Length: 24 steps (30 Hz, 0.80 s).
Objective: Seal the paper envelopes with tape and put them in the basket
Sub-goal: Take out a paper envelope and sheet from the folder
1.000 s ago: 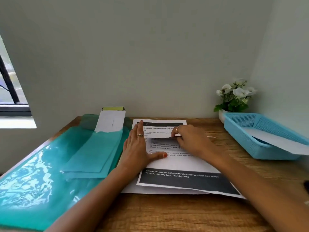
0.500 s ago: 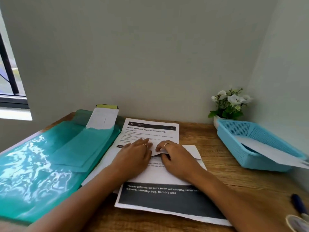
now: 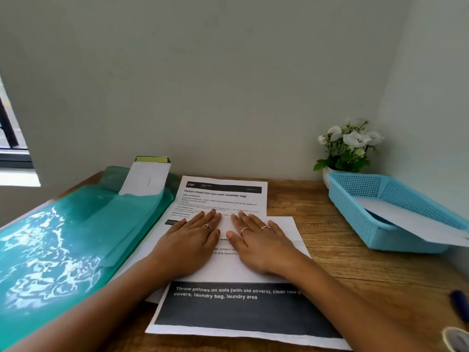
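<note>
With the left hand [image 3: 193, 240] and right hand [image 3: 261, 241] pressing flat, fingers straight, on the paper envelope [image 3: 253, 271] at frame centre, flap creasing appears in hand; taping requires the tape roll [image 3: 455, 339], lower right.

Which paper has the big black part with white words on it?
The bottom printed sheet, nearest the person, below both hands; the far sheet has only a thin black strip.

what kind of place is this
Probably a home or small office desk set in a corner: a wooden desktop against plain walls, printed paper sheets, a blue perforated plastic basket and a white pot of white flowers.
</note>
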Tool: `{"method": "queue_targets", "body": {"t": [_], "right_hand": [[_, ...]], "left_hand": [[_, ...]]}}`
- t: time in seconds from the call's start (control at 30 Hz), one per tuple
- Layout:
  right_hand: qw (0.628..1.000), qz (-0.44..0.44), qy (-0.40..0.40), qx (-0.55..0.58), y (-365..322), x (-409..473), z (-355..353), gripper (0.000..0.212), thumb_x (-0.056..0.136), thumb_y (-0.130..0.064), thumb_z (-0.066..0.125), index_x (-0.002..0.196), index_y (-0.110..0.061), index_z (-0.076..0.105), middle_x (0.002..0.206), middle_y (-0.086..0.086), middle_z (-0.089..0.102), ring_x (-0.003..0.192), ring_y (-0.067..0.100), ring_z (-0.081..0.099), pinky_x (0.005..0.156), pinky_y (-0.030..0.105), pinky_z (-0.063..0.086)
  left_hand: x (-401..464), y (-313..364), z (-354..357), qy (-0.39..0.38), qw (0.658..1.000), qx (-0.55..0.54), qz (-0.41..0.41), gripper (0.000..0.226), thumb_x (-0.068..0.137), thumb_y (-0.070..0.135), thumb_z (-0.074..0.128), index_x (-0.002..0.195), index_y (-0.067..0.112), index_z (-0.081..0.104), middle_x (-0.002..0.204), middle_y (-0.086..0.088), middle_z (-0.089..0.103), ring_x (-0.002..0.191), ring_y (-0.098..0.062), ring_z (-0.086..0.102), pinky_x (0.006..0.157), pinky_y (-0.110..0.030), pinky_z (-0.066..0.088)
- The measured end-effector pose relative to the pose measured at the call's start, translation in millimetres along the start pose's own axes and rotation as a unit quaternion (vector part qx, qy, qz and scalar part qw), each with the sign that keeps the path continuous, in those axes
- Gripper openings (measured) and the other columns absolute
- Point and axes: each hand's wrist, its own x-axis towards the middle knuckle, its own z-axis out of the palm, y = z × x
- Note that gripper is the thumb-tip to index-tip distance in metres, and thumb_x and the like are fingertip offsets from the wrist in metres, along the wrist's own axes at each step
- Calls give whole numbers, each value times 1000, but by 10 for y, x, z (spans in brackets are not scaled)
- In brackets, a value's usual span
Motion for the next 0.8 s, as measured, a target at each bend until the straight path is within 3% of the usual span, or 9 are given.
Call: {"method": "queue_targets", "body": {"t": [0.2, 0.4, 0.57, 0.67, 0.8], "right_hand": [[993, 93, -67, 8, 306, -40, -156, 62, 98, -53, 10, 150, -25, -11, 157, -4, -19, 145, 15, -16, 117, 45, -8], [985, 152, -78, 2, 305, -19, -180, 67, 98, -53, 12, 150, -17, -12, 157, 4, -20, 145, 21, -15, 116, 44, -6], [995, 88, -56, 5, 185, -9, -164, 62, 101, -46, 15, 151, -18, -8, 158, 2, -16, 146, 20, -12, 116, 45, -4], [996, 48, -75, 10, 242, 21, -283, 64, 100, -48, 26, 151, -21, -2, 159, -3, -9, 147, 17, -3, 118, 42, 2], [996, 76, -45, 11, 358, -49, -447, 72, 92, -52, 46, 150, -21, 18, 157, 0, 17, 142, 22, 22, 114, 35, 21]], "left_hand": [[-17, -17, -47, -18, 999, 0, -32, 53, 100, 45, 13, 149, 32, -2, 156, 16, -5, 142, -3, -5, 116, -32, -2], [-7, -32, -51, -12, 999, 5, -52, 55, 100, 46, 13, 150, 28, -1, 157, 13, -4, 143, -5, -3, 117, -33, -1], [11, -27, -58, -15, 999, 1, -44, 58, 99, 50, 16, 150, 28, 1, 157, 11, -1, 143, -6, -3, 116, -35, -1], [16, -24, -102, -11, 999, -18, -38, 67, 93, 60, 25, 150, 29, 8, 157, 11, 7, 144, -8, 5, 118, -37, 2], [10, 14, -147, 16, 998, -50, -31, 74, 85, 65, 36, 147, 27, 23, 154, 7, 24, 140, -13, 24, 117, -40, 15]]}}
